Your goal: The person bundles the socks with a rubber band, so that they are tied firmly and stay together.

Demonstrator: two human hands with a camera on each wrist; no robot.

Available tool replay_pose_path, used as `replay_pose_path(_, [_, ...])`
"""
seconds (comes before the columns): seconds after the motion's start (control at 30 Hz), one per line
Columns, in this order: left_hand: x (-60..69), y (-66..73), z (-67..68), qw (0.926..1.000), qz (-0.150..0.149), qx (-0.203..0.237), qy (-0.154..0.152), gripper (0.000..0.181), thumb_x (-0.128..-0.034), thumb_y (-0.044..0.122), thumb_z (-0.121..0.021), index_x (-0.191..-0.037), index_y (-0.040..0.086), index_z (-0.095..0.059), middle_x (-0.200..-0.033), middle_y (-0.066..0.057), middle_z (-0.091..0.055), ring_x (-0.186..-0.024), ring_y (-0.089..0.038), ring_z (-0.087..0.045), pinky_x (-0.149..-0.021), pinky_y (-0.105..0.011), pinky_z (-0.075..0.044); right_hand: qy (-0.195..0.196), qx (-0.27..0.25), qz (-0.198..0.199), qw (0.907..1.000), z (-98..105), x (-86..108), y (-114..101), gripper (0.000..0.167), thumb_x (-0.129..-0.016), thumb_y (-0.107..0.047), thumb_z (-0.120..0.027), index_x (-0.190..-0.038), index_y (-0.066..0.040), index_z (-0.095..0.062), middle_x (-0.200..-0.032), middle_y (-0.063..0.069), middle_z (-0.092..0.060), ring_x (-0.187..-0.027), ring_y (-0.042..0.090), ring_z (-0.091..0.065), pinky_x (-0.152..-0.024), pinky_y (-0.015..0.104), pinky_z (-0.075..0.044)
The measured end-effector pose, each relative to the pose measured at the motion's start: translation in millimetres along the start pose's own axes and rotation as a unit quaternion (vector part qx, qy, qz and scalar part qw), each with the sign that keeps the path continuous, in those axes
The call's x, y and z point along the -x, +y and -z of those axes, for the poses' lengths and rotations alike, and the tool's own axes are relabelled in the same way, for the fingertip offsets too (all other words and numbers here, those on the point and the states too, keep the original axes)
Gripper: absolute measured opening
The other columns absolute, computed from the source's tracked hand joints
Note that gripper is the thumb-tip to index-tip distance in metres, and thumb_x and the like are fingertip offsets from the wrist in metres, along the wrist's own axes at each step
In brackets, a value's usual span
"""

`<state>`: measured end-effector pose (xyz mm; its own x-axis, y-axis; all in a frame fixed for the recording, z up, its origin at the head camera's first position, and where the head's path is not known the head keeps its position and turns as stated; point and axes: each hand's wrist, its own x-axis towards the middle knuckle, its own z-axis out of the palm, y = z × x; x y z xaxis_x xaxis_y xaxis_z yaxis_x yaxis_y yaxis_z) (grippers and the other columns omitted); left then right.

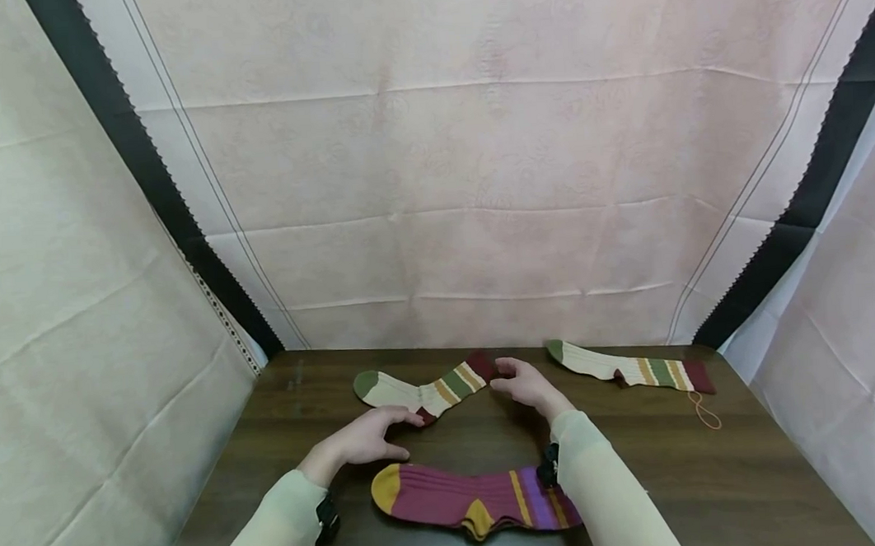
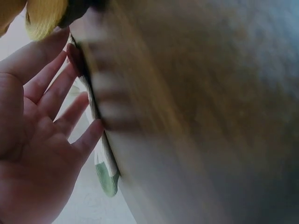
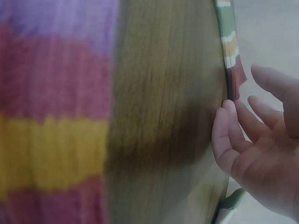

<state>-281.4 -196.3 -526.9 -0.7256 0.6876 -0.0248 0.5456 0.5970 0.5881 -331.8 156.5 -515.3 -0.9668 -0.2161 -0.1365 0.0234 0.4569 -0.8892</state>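
Note:
A cream sock (image 1: 440, 394) with a green toe, maroon heel and cuff, and green and mustard stripes lies at the back of the table. My left hand (image 1: 368, 436) is at its heel, fingers fairly straight; the left wrist view shows the palm (image 2: 42, 126) and spread fingers beside the sock (image 2: 107, 179). By the maroon cuff (image 3: 236, 77) is my right hand (image 1: 527, 385), its fingers lightly bent, the thumb apart from the sock. Whether the fingertips touch it is hard to tell. Nearer me lies a plum sock (image 1: 449, 495) with yellow toe and heel, partly under my right forearm.
A matching cream sock (image 1: 628, 368) lies at the back right, an orange string loop (image 1: 705, 411) at its cuff. Pale fabric walls (image 1: 477, 180) enclose the brown wooden table (image 1: 716, 489) at the back and both sides.

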Motion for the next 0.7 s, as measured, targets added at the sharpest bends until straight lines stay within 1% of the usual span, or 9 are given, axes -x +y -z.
replay_pose_path(0.1, [0.7,0.5,1.2,0.9999,0.005,0.008,-0.006,0.050,-0.0956,0.019,-0.084,-0.142,0.016,-0.068,-0.143,0.001,-0.064,-0.138,-0.025,-0.055,-0.115,-0.051,-0.045,0.008,0.003,-0.009,0.9999,0,-0.5,1,0.057,-0.105,-0.014,-0.068,-0.154,0.005,-0.049,-0.146,0.027,-0.059,-0.129,0.037,-0.060,-0.101,0.052,-0.055])
replay_pose_path(0.2, [1.4,1.5,2.2,0.9998,0.011,0.015,-0.009,0.049,-0.0959,0.020,-0.083,-0.143,0.017,-0.068,-0.146,0.000,-0.063,-0.140,-0.026,-0.054,-0.116,-0.052,-0.044,0.024,0.007,-0.018,0.9995,-1,-1.3,4,0.054,-0.104,-0.014,-0.070,-0.150,0.006,-0.053,-0.135,0.024,-0.065,-0.115,0.030,-0.065,-0.094,0.044,-0.058])
replay_pose_path(0.3, [2.1,1.6,2.7,0.9998,0.011,0.016,-0.010,0.049,-0.0965,0.021,-0.083,-0.143,0.018,-0.068,-0.146,-0.001,-0.063,-0.141,-0.028,-0.053,-0.116,-0.053,-0.044,0.036,-0.007,-0.019,0.9991,-1,-1.7,6,0.050,-0.102,-0.012,-0.071,-0.145,0.009,-0.058,-0.124,0.022,-0.069,-0.105,0.027,-0.067,-0.089,0.040,-0.060])
replay_pose_path(0.4, [3.2,1.1,4.6,0.9996,0.012,0.023,-0.007,0.046,-0.0974,0.022,-0.082,-0.142,0.018,-0.068,-0.144,0.001,-0.065,-0.139,-0.026,-0.055,-0.115,-0.053,-0.045,0.036,-0.043,-0.017,0.9982,-1,-1.5,6,0.046,-0.102,-0.008,-0.071,-0.141,0.012,-0.060,-0.119,0.022,-0.071,-0.105,0.030,-0.071,-0.091,0.042,-0.061])
replay_pose_path(0.47, [4.1,-0.6,5.5,0.9992,0.013,0.037,0.001,0.044,-0.0988,0.021,-0.080,-0.141,0.017,-0.069,-0.141,0.002,-0.067,-0.136,-0.025,-0.058,-0.113,-0.052,-0.047,0.031,-0.061,-0.020,0.9975,0,-0.8,7,0.045,-0.102,-0.006,-0.071,-0.140,0.014,-0.059,-0.118,0.023,-0.073,-0.107,0.032,-0.072,-0.094,0.044,-0.061])
replay_pose_path(0.5, [4.1,-1.9,6.3,0.9987,0.012,0.049,0.010,0.043,-0.0996,0.020,-0.079,-0.141,0.015,-0.069,-0.139,0.001,-0.068,-0.133,-0.024,-0.060,-0.111,-0.051,-0.048,0.028,-0.067,-0.025,0.9971,0,-0.4,7,0.045,-0.102,-0.005,-0.071,-0.141,0.014,-0.059,-0.119,0.024,-0.073,-0.108,0.033,-0.073,-0.096,0.045,-0.060])
replay_pose_path(0.57, [3.5,-4.9,8.8,0.9963,0.010,0.075,0.040,0.041,-0.1012,0.018,-0.077,-0.141,0.011,-0.068,-0.133,-0.002,-0.071,-0.125,-0.025,-0.065,-0.107,-0.051,-0.052,0.026,-0.068,-0.034,0.9968,1,0.8,8,0.048,-0.100,-0.002,-0.072,-0.142,0.015,-0.057,-0.117,0.026,-0.074,-0.106,0.033,-0.074,-0.096,0.044,-0.061])
replay_pose_path(0.63, [1.9,-9.7,11.5,0.9917,0.014,0.096,0.084,0.040,-0.1027,0.014,-0.075,-0.141,0.006,-0.067,-0.127,-0.006,-0.073,-0.117,-0.025,-0.069,-0.101,-0.049,-0.056,0.027,-0.067,-0.044,0.9964,2,1.9,9,0.052,-0.097,0.001,-0.073,-0.144,0.014,-0.055,-0.117,0.025,-0.073,-0.103,0.030,-0.074,-0.094,0.043,-0.061])
replay_pose_path(0.7, [0.2,-15.1,14.6,0.9837,0.025,0.108,0.141,0.040,-0.1029,0.011,-0.074,-0.141,0.001,-0.066,-0.123,-0.011,-0.073,-0.111,-0.027,-0.070,-0.096,-0.048,-0.058,0.029,-0.068,-0.054,0.9958,3,3.3,9,0.057,-0.094,0.004,-0.075,-0.146,0.013,-0.054,-0.118,0.025,-0.072,-0.100,0.028,-0.073,-0.092,0.042,-0.062])
